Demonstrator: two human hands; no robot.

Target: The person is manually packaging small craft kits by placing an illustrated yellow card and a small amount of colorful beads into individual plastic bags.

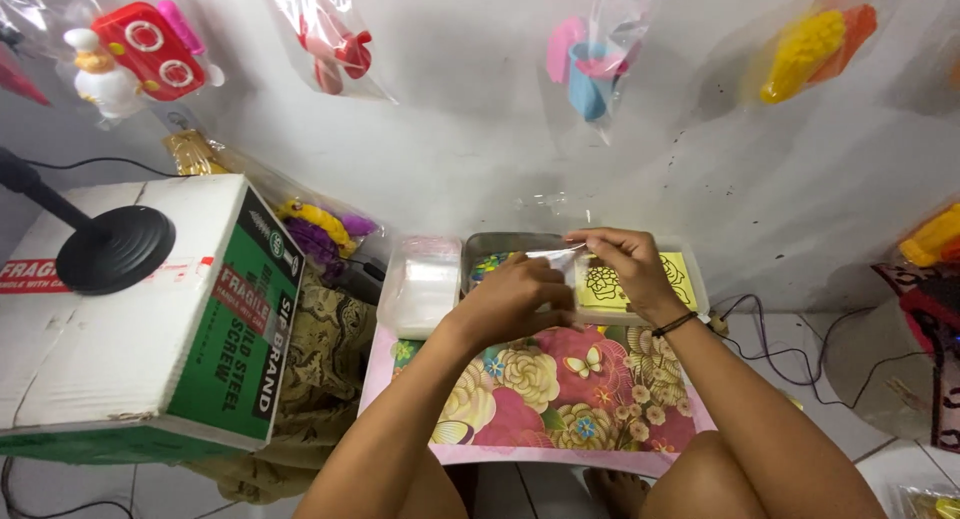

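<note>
1. Head view: the person's left hand and right hand meet over a shallow metal tray, the landmark for what follows. The tray sits at the far edge of a flower-patterned pink mat.
2. Both hands hold a small clear plastic bag above the middle of the tray. The right fingers pinch its upper edge; the left fingers are curled shut on its lower part, their tips hidden behind the knuckles.
3. A yellow sheet with black flower outlines lies in the right half of the tray, partly under the right hand. A black band circles the right wrist.
4. A stack of clear plastic bags lies just left of the tray, touching its side.
5. A white and green cardboard box stands well left of the tray, with a round black stand base on top of it.
6. On the white wall behind the tray, bagged plastic toys hang: a red and white one far left, a pink and blue one straight above, a yellow and orange one to the right.
</note>
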